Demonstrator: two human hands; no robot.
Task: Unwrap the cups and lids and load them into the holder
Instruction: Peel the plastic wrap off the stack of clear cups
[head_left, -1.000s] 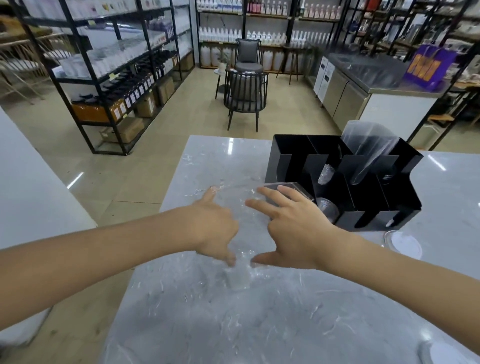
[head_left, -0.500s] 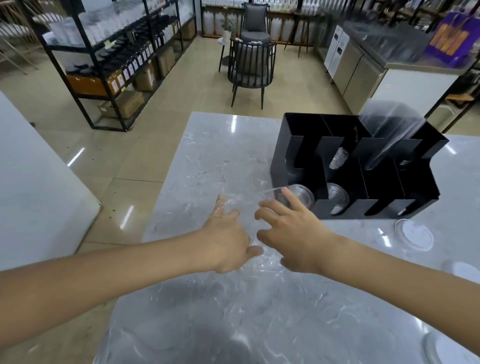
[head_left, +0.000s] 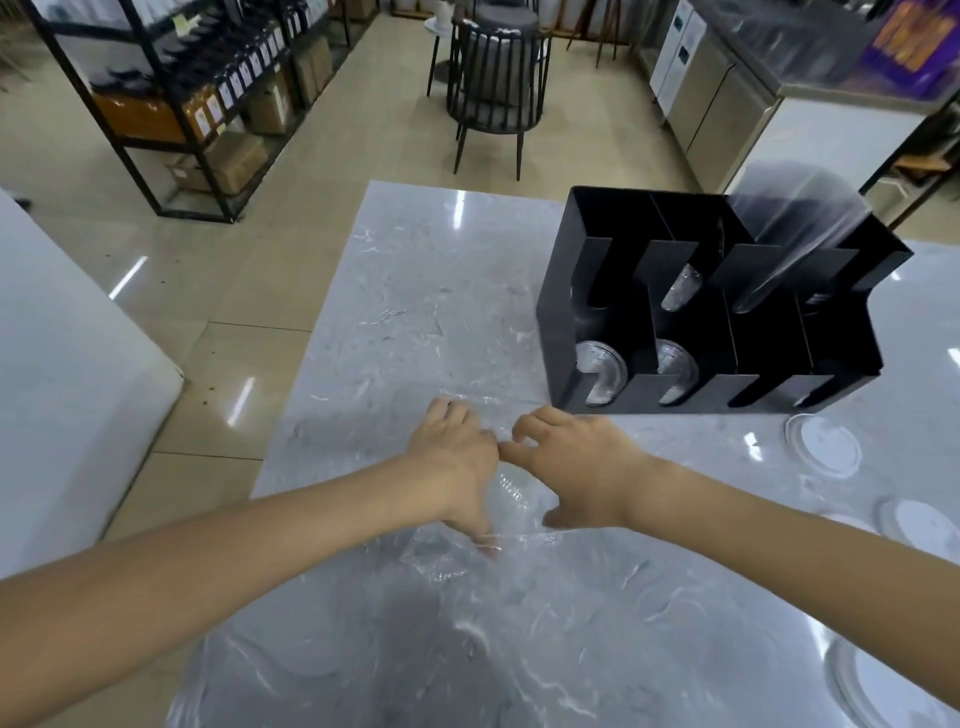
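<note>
Both hands have drawn back toward the near part of the marble table (head_left: 415, 270) since the earlier views, and now work side by side on a clear plastic wrap (head_left: 514, 499) lying flat on the stone; the holder stands farther from them than it did. By this reading the unwrapping step is under way and no new stack is yet free for loading.

Left to right: the left hand (head_left: 457, 467) is palm down, fingers curled, its thumb pressed onto the film near the wrap's lower edge. The right hand (head_left: 576, 467) lies just beside it, fingertips nearly touching the left, fingers bent and thumb on the film; it appears to pinch or pull the wrap. Whether cups or lids remain inside the film cannot be told, since it is transparent and blurred.

Beyond and right of the hands stands the black holder (head_left: 779, 364), well apart from them. Its two left front slots each show a clear lid stack (head_left: 597, 379); a sleeve of clear cups (head_left: 795, 228) leans from a rear compartment. Loose white lids (head_left: 826, 447) lie on the table to the right of the holder's front.
</note>
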